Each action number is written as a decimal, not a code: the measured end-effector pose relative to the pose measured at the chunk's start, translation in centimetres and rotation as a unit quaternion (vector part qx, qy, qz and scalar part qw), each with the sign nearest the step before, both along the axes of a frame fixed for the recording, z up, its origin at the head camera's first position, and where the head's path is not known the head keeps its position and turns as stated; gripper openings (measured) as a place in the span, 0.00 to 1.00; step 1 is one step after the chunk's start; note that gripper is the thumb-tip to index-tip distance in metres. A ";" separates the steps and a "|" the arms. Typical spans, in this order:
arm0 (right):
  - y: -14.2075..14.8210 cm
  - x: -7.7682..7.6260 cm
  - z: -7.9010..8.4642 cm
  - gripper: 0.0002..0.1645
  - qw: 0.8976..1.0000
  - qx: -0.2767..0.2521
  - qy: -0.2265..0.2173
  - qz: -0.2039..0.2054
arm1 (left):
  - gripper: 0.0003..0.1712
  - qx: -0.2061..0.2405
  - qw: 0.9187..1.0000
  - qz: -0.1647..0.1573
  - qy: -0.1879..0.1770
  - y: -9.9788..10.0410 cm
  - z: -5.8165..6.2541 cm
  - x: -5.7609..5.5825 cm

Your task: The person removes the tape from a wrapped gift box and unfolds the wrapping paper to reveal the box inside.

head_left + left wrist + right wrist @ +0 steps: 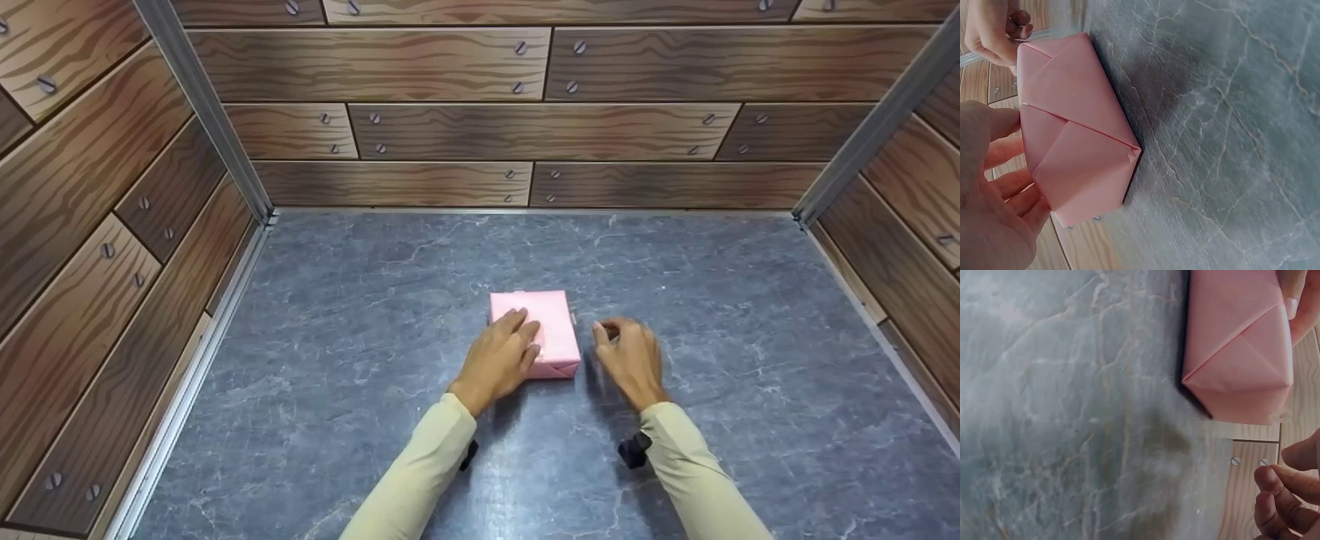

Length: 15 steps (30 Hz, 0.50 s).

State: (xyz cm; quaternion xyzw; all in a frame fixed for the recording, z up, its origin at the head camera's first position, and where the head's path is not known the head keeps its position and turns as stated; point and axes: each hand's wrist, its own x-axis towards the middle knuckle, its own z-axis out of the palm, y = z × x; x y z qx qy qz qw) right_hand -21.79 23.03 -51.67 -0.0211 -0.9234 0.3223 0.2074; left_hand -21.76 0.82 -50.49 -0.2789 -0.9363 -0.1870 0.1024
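Observation:
A box wrapped in pink paper (553,319) lies flat on the grey floor panel. My left hand (495,356) rests on its top, fingers spread over the left part of the paper. Triangular folds show on the end of the box nearest me in the left wrist view. A small clear strip, like tape (1279,417), sticks out from the box's edge in the right wrist view. To the right of the box, apart from it, hovers my right hand (634,360), fingers loosely bent and thumb near the index finger; nothing shows between them.
The marbled grey surface (360,322) spreads around the box. Wood-print walls (450,131) stand at the back and on both sides, joined by metal corner posts (214,112). A dark wrist device (635,450) sits at my right sleeve.

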 end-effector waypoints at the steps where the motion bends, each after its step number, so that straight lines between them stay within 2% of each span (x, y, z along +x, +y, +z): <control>1: -0.1 0.0 0.1 0.09 1.000 -0.001 0.003 0.003 | 0.21 0.001 1.000 0.002 0.003 0.0 0.0 0.0; 8: -1.0 0.3 0.7 0.08 1.000 0.003 0.018 0.017 | 0.20 0.010 0.999 0.022 0.025 0.3 -0.2 0.2; 15: -1.7 0.8 0.9 0.08 0.998 0.005 0.049 0.029 | 0.17 0.014 0.996 0.044 0.070 0.8 -0.5 0.4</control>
